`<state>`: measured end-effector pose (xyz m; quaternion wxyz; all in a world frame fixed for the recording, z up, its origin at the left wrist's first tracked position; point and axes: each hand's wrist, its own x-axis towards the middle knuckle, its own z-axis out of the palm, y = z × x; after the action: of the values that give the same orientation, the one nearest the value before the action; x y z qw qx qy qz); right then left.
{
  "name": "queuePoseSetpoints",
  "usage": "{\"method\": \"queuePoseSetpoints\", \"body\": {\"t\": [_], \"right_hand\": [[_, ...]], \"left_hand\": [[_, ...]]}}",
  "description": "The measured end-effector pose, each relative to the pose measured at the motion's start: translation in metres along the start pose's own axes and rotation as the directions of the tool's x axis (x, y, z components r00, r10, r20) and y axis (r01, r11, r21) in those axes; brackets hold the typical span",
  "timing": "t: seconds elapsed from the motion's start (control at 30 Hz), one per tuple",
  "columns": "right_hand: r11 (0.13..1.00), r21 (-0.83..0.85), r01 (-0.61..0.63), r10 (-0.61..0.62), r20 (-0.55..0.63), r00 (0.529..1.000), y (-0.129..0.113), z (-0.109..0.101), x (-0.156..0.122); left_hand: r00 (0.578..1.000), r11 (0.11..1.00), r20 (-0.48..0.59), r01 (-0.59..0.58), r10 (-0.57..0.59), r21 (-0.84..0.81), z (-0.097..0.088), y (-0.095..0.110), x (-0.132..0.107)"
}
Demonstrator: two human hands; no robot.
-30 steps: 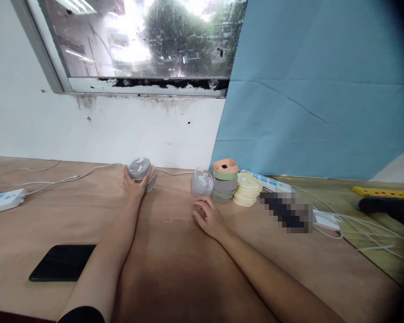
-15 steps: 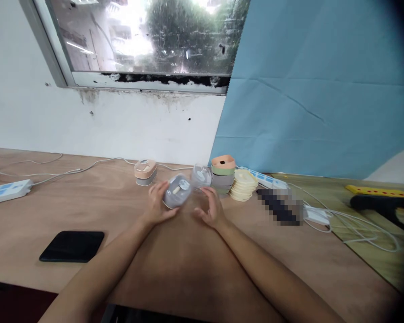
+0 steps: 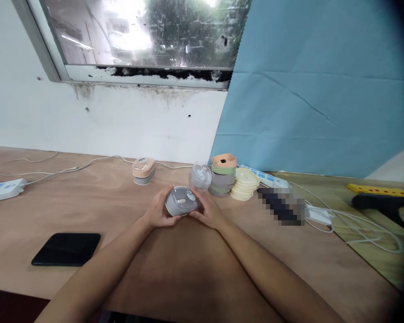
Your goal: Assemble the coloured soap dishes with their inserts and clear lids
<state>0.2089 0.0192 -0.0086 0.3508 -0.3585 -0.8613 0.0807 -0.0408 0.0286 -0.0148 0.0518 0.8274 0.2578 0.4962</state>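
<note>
Between my two hands is a small grey rounded plastic box [image 3: 181, 202] with a clear cover, a pale tab and a round label on top. My left hand [image 3: 160, 210] wraps its left side, thumb along the near edge. From the right, my right hand [image 3: 207, 210] closes on the other side with fingertips against the cover. Just behind stand nested clear covers [image 3: 200, 176]. Beside these rises a stack of orange, green and grey box shells [image 3: 223, 177], and then a pile of cream plastic pieces [image 3: 244, 186]. A similar orange and grey box [image 3: 143, 171] stands farther back on the left.
A black phone [image 3: 66, 249] lies at the left front of the wooden table [image 3: 128, 269]. Power strips [image 3: 5, 190] and white cables [image 3: 97, 160] run along the back. A blurred dark item [image 3: 279, 206] and a white adapter [image 3: 318, 215] lie on the right.
My right hand, empty and apart before, now grips the box's right side. The box has come slightly nearer and levelled out from a tilt, still in my left hand.
</note>
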Motion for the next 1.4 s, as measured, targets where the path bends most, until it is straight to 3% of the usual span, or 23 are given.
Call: {"method": "queuePoseSetpoints", "body": {"t": [0.2,0.3,0.53,0.6,0.7,0.8,0.87,1.13,1.4], "right_hand": [[0.962,0.154,-0.228,0.234,-0.027,0.972,0.005,0.006,-0.003],[0.933,0.131,-0.334,0.343,-0.052,0.938,0.007,0.009,-0.003],[0.915,0.083,-0.394,0.403,-0.182,0.897,0.006,0.009,0.000],[0.889,0.144,-0.435,0.458,-0.269,0.847,0.007,0.010,0.003],[0.788,0.395,-0.473,0.606,-0.359,0.710,0.012,0.014,0.009],[0.624,0.659,-0.421,0.745,-0.338,0.576,0.017,0.018,0.019],[0.546,0.747,-0.379,0.796,-0.320,0.515,0.020,0.020,0.026],[0.470,0.832,-0.294,0.860,-0.357,0.364,0.034,0.021,0.050],[0.407,0.853,-0.325,0.903,-0.324,0.282,0.036,0.023,0.052]], "left_hand": [[0.999,0.999,-0.030,0.019,-0.020,-0.030,-0.004,-0.001,-0.003],[0.999,0.999,-0.006,0.037,-0.037,-0.031,-0.004,0.000,-0.004],[0.996,0.993,0.047,0.077,-0.073,-0.091,-0.007,-0.001,-0.004],[0.996,0.991,0.058,0.069,-0.062,-0.114,-0.007,-0.002,-0.004],[0.997,0.992,0.072,0.035,-0.026,-0.121,-0.004,-0.002,-0.004],[0.996,0.991,0.085,0.042,-0.032,-0.123,0.000,-0.002,-0.004],[0.993,0.989,0.104,0.076,-0.063,-0.124,0.001,-0.002,-0.003],[0.986,0.983,0.127,0.128,-0.111,-0.129,-0.001,-0.002,-0.004],[0.987,0.987,0.129,0.114,-0.099,-0.116,-0.001,-0.002,-0.004]]}}
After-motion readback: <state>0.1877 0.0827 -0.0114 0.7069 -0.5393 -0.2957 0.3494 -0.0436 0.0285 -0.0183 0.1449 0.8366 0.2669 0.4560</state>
